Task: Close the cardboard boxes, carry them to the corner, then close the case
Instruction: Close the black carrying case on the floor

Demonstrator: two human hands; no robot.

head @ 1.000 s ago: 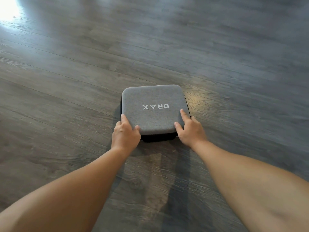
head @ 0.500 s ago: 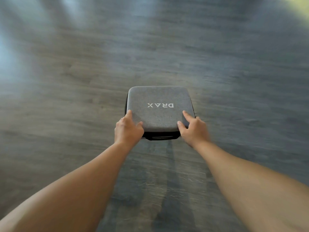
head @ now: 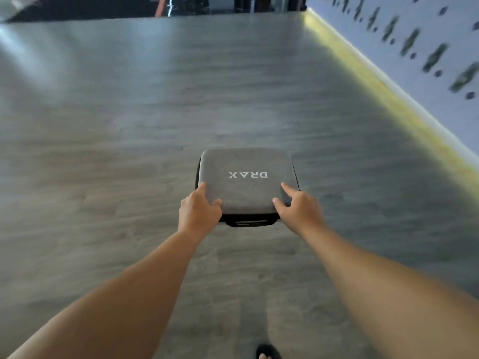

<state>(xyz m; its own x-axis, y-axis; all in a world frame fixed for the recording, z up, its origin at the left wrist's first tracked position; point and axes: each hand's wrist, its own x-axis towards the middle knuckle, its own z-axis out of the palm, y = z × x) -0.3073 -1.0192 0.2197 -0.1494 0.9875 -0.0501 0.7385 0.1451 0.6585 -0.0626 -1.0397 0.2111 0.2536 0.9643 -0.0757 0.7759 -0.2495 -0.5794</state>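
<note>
Grey fabric-covered case point(head: 246, 182), rounded corners, lid down flat, white DRAX lettering upside-down to the wearer, held out ahead between both hands and apparently lifted clear of the wood-look floor point(head: 129, 125), though blur makes contact hard to rule out. Black handle point(head: 247, 223) on the near edge, right between the two wrists, not gripped. Left hand point(head: 198, 212) clamped on the near-left corner, thumb on top, fingers wrapped over the side. Right hand point(head: 298, 211) clamped on the near-right corner, index finger stretched along the top, thumb on the lid, other fingers under or behind the edge, not visible. Likely a semi-rigid moulded shell: stiff enough not to sag under a corner hold, felt-like skin giving decent friction, not slippery. Weight probably light to moderate, judged from the arms-out two-corner hold. Contents unknown, so treat as possibly fragile. Best hold probably the handle for carrying, or both near corners as now for setting down level. Zip or latch state not visible; lid looks seated. Beyond the right hand, lit skirting strip point(head: 375, 81) and patterned wall point(head: 427, 47). Sandalled toe point(head: 267, 353) below, nearer than both forearms. No cardboard boxes in view.
</note>
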